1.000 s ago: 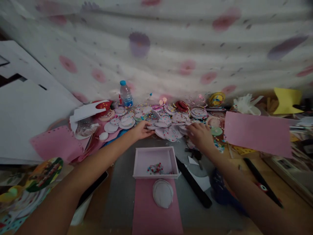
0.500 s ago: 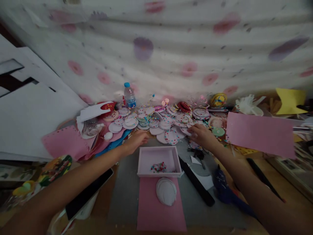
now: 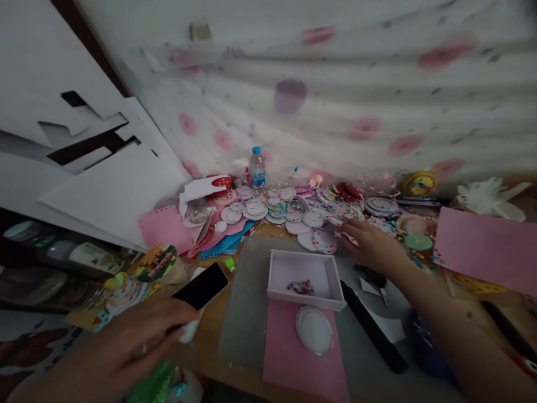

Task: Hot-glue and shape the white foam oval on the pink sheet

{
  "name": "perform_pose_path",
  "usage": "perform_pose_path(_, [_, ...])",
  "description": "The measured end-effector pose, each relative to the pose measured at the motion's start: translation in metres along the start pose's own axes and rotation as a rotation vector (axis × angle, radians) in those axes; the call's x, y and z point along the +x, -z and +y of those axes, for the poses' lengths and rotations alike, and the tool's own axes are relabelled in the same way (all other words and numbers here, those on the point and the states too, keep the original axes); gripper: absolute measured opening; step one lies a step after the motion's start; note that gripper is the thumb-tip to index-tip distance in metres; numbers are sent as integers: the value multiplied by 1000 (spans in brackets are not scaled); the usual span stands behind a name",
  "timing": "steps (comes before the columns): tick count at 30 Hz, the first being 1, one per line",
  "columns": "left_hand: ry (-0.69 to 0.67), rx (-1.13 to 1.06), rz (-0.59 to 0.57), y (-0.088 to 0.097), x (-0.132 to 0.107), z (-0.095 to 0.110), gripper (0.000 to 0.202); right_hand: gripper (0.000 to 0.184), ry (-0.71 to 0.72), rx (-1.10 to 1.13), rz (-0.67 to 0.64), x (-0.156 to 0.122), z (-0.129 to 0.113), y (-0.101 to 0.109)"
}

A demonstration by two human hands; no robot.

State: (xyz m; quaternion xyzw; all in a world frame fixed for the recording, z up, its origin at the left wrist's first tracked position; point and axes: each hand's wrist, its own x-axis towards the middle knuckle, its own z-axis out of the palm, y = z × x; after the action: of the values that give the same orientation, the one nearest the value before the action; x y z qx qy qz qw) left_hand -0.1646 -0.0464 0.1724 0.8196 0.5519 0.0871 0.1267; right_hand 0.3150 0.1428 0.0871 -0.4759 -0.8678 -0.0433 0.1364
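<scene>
My right hand (image 3: 371, 245) is at the front edge of a heap of round white card discs (image 3: 312, 218), its fingers pinched on a white disc (image 3: 349, 238). My left hand (image 3: 142, 333), blurred, is at the lower left beside a dark-screened phone (image 3: 203, 285). Its fingers look loosely bent and apart, and I see nothing held in them. A shallow white box (image 3: 274, 291) with small red and green beads (image 3: 301, 287) stands on the grey mat (image 3: 243, 302). In front of it, a pale disc (image 3: 314, 330) lies on a pink sheet (image 3: 289, 364).
A black bar-shaped tool (image 3: 373, 327) lies right of the box. Behind the heap stands a water bottle (image 3: 257, 168). Pink card (image 3: 482, 246) is at the right; large white cut sheets (image 3: 104, 190) lean at the left. Jars (image 3: 62, 257) are below them.
My left hand has swung from behind the box to the lower left, by the phone. The view has turned left. My right hand stays at the heap's edge with a disc.
</scene>
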Motion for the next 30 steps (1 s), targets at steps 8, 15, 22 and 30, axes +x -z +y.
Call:
perform_pose_path(8, [438, -75, 304, 37, -34, -48, 31, 29, 363, 216, -66, 75, -95, -14])
perform_pose_path(15, [400, -119, 350, 37, -17, -61, 25, 45, 603, 150, 37, 170, -219, -54])
perform_pose_path(22, [335, 19, 279, 1, 27, -93, 59, 23, 526, 215, 26, 224, -259, -84])
perform_pose_path(30, [313, -36, 215, -24, 42, -112, 74, 33, -49, 365, 188, 259, -167, -72])
